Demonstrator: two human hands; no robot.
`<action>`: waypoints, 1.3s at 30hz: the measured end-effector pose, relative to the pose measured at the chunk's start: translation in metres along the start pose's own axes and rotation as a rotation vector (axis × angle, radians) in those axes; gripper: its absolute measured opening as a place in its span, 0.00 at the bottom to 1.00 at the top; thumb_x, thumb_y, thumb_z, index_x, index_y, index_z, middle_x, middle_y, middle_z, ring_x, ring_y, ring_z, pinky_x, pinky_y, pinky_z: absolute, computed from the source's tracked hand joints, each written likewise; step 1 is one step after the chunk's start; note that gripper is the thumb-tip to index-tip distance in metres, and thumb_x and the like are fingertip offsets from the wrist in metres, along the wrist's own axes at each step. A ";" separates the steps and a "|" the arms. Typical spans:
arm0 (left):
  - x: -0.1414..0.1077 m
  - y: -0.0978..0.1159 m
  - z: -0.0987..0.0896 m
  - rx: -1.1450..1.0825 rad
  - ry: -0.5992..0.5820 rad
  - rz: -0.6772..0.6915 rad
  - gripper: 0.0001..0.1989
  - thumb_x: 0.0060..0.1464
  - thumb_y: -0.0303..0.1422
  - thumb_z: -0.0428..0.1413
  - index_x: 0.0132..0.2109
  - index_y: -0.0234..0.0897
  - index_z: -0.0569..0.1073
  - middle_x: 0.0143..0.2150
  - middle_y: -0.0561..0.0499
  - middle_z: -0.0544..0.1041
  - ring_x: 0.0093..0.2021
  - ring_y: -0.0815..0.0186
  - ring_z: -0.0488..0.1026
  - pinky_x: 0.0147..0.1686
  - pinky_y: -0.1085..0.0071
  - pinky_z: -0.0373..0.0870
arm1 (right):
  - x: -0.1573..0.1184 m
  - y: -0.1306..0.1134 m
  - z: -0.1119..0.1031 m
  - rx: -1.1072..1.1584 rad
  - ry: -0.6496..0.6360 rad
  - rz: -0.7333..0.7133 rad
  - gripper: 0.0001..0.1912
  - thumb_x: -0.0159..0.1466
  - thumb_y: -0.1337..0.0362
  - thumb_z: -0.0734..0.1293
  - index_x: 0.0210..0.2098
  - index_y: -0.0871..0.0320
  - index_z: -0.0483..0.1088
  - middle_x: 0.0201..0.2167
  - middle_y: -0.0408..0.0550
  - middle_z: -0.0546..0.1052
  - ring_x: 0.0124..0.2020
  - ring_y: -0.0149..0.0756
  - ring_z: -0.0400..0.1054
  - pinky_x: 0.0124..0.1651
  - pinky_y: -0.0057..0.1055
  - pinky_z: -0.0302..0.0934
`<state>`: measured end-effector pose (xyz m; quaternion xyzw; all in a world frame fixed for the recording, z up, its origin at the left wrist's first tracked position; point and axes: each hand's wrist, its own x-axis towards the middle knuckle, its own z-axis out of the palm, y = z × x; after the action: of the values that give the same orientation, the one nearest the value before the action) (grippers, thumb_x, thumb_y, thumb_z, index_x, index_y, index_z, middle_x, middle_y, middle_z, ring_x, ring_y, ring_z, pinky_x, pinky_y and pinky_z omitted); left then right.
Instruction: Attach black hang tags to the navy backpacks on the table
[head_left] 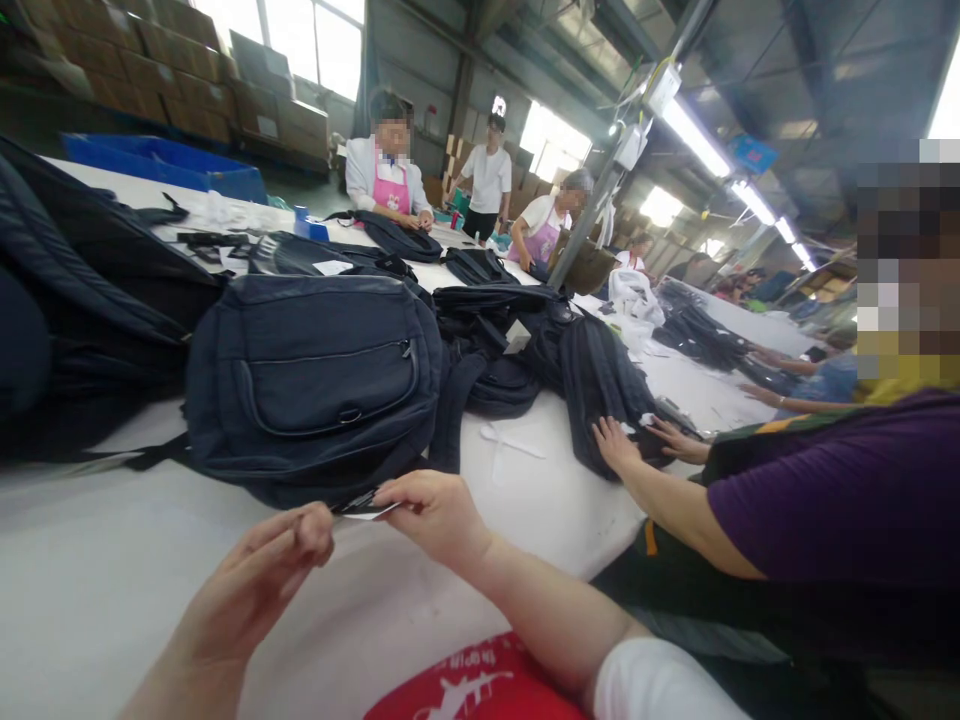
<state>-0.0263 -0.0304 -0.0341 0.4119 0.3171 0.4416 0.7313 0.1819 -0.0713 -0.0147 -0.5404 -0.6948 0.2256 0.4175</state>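
A dark navy backpack lies front side up on the white table before me, its zipped pocket facing up. Just in front of its near edge, my right hand pinches a small white tag with a dark strip beside it. My left hand is closed, thumb and fingers together, close to the tag's other end. What those left fingers hold, if anything, is hidden.
Another dark backpack fills the left side. At right, a co-worker in a purple sleeve presses on a dark backpack. A white strip lies on the table. A blue bin stands behind; several people work farther back.
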 end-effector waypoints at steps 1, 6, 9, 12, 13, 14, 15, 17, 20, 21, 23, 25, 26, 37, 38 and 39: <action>0.001 0.000 -0.001 -0.090 0.056 0.005 0.16 0.37 0.43 0.67 0.19 0.39 0.71 0.21 0.53 0.64 0.23 0.70 0.60 0.24 0.73 0.65 | 0.000 0.000 -0.001 0.003 0.000 -0.005 0.07 0.60 0.67 0.68 0.37 0.55 0.78 0.39 0.45 0.81 0.42 0.31 0.75 0.45 0.26 0.69; 0.015 -0.003 -0.010 0.079 0.185 -0.179 0.18 0.34 0.45 0.68 0.21 0.35 0.74 0.20 0.54 0.69 0.19 0.74 0.58 0.22 0.75 0.64 | -0.006 -0.007 -0.014 -0.006 0.042 -0.119 0.07 0.63 0.64 0.67 0.38 0.57 0.77 0.40 0.47 0.81 0.42 0.31 0.76 0.45 0.25 0.69; 0.018 -0.009 -0.007 0.165 0.172 -0.296 0.21 0.34 0.46 0.69 0.30 0.32 0.79 0.27 0.47 0.78 0.27 0.67 0.71 0.29 0.74 0.70 | -0.015 -0.020 -0.025 -0.113 0.069 -0.247 0.10 0.66 0.61 0.64 0.40 0.56 0.76 0.43 0.47 0.81 0.43 0.29 0.76 0.48 0.24 0.68; 0.018 -0.017 -0.002 0.041 0.092 -0.345 0.23 0.40 0.47 0.67 0.38 0.32 0.80 0.38 0.41 0.81 0.38 0.57 0.77 0.39 0.65 0.74 | -0.026 -0.035 -0.032 -0.244 0.034 -0.378 0.11 0.68 0.60 0.61 0.42 0.54 0.75 0.45 0.45 0.80 0.44 0.28 0.75 0.46 0.22 0.68; 0.018 -0.020 -0.001 0.003 0.067 -0.357 0.23 0.42 0.47 0.66 0.39 0.32 0.80 0.39 0.40 0.81 0.38 0.55 0.77 0.40 0.64 0.74 | -0.030 -0.039 -0.032 -0.281 0.021 -0.423 0.11 0.68 0.60 0.61 0.43 0.54 0.75 0.45 0.45 0.80 0.43 0.28 0.75 0.44 0.22 0.68; 0.018 -0.023 -0.001 -0.033 0.051 -0.367 0.24 0.43 0.48 0.65 0.40 0.31 0.80 0.39 0.39 0.81 0.38 0.54 0.78 0.40 0.63 0.75 | -0.034 -0.043 -0.032 -0.318 0.012 -0.467 0.12 0.69 0.60 0.61 0.43 0.54 0.74 0.45 0.44 0.80 0.42 0.27 0.76 0.41 0.21 0.68; 0.020 -0.026 0.000 -0.070 0.043 -0.377 0.25 0.44 0.49 0.64 0.40 0.30 0.80 0.39 0.38 0.81 0.38 0.54 0.78 0.39 0.63 0.75 | -0.037 -0.045 -0.030 -0.354 0.010 -0.514 0.12 0.69 0.59 0.60 0.43 0.54 0.74 0.44 0.43 0.80 0.40 0.27 0.76 0.38 0.22 0.68; 0.023 -0.032 0.000 -0.155 0.031 -0.403 0.28 0.48 0.53 0.60 0.41 0.29 0.80 0.41 0.37 0.81 0.39 0.54 0.78 0.39 0.64 0.75 | -0.042 -0.051 -0.026 -0.428 0.006 -0.604 0.12 0.69 0.59 0.60 0.43 0.54 0.74 0.44 0.41 0.81 0.33 0.26 0.75 0.28 0.23 0.65; 0.028 -0.038 0.002 -0.228 0.058 -0.396 0.28 0.57 0.52 0.52 0.41 0.27 0.79 0.44 0.36 0.80 0.41 0.58 0.78 0.41 0.67 0.74 | -0.051 -0.065 -0.022 -0.503 -0.021 -0.725 0.11 0.67 0.64 0.60 0.41 0.55 0.74 0.43 0.40 0.81 0.22 0.24 0.69 0.18 0.27 0.56; 0.028 -0.039 0.003 -0.222 0.085 -0.367 0.26 0.59 0.49 0.51 0.41 0.27 0.79 0.43 0.36 0.81 0.39 0.60 0.78 0.40 0.69 0.74 | -0.054 -0.071 -0.024 -0.509 -0.031 -0.767 0.10 0.66 0.66 0.60 0.40 0.56 0.74 0.42 0.41 0.81 0.20 0.24 0.66 0.17 0.28 0.53; 0.029 -0.041 0.003 -0.194 0.109 -0.289 0.23 0.61 0.46 0.51 0.42 0.28 0.78 0.42 0.37 0.81 0.37 0.63 0.78 0.39 0.71 0.73 | -0.060 -0.084 -0.030 -0.477 -0.053 -0.860 0.11 0.65 0.69 0.61 0.40 0.61 0.75 0.41 0.47 0.81 0.18 0.26 0.65 0.17 0.28 0.53; 0.029 -0.042 0.001 -0.181 0.106 -0.255 0.23 0.62 0.46 0.50 0.43 0.28 0.77 0.42 0.37 0.81 0.36 0.63 0.78 0.39 0.71 0.73 | -0.063 -0.091 -0.038 -0.416 -0.085 -0.930 0.12 0.65 0.70 0.60 0.40 0.66 0.75 0.41 0.54 0.81 0.21 0.29 0.67 0.19 0.28 0.56; 0.029 -0.042 -0.001 -0.186 0.099 -0.252 0.24 0.62 0.46 0.50 0.42 0.27 0.77 0.43 0.37 0.81 0.36 0.63 0.78 0.39 0.71 0.72 | -0.064 -0.092 -0.040 -0.392 -0.104 -0.948 0.13 0.65 0.70 0.59 0.41 0.67 0.75 0.41 0.56 0.81 0.23 0.30 0.69 0.21 0.28 0.58; 0.018 -0.044 0.003 -0.160 -0.007 -0.300 0.18 0.44 0.41 0.67 0.36 0.29 0.77 0.22 0.52 0.74 0.23 0.72 0.69 0.27 0.76 0.63 | -0.077 -0.037 0.012 -0.512 -0.433 -0.558 0.10 0.67 0.66 0.60 0.45 0.55 0.71 0.49 0.44 0.78 0.30 0.30 0.74 0.25 0.28 0.59; 0.018 -0.043 0.003 -0.118 0.018 -0.294 0.17 0.43 0.40 0.67 0.34 0.29 0.77 0.20 0.54 0.72 0.21 0.73 0.66 0.24 0.77 0.61 | -0.077 -0.037 0.009 -0.468 -0.474 -0.526 0.10 0.67 0.62 0.62 0.47 0.54 0.70 0.51 0.44 0.77 0.34 0.31 0.75 0.27 0.27 0.61; 0.018 -0.042 0.004 -0.080 0.035 -0.294 0.17 0.43 0.41 0.67 0.33 0.30 0.77 0.19 0.55 0.70 0.19 0.74 0.64 0.22 0.77 0.58 | -0.075 -0.037 0.004 -0.417 -0.485 -0.498 0.13 0.67 0.58 0.63 0.49 0.53 0.70 0.51 0.44 0.77 0.38 0.32 0.75 0.29 0.27 0.62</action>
<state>0.0006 -0.0266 -0.0716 0.3239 0.3689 0.3490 0.7983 0.1626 -0.1532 -0.0141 -0.3597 -0.9137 0.0928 0.1647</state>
